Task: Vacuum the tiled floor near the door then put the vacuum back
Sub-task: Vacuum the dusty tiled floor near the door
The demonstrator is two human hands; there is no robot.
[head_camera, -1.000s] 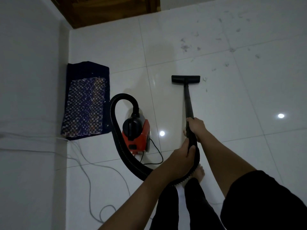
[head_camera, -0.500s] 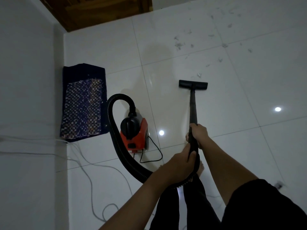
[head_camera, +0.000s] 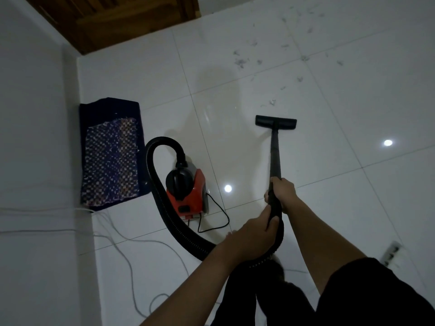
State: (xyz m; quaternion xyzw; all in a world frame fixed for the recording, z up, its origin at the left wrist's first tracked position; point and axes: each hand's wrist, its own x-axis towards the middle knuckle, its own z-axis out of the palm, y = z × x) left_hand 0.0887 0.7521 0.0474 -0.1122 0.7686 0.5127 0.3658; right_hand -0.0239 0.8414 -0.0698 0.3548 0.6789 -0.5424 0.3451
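head | left hand [head_camera: 253, 234] grips hose [head_camera: 164, 140] | right hand [head_camera: 283, 192] grips wand [head_camera: 274, 151] | nozzle [head_camera: 275, 122] on floor [head_camera: 329, 114]

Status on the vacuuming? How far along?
Early. Done: little; only the tiles behind the floor nozzle show no scraps. In hand: right hand grips the wand, left hand grips the hose, nozzle flat on the tile just short of the nearest scrap. Left: the scattered debris beyond, towards the door, then putting the red vacuum away; it sits beside the mat.
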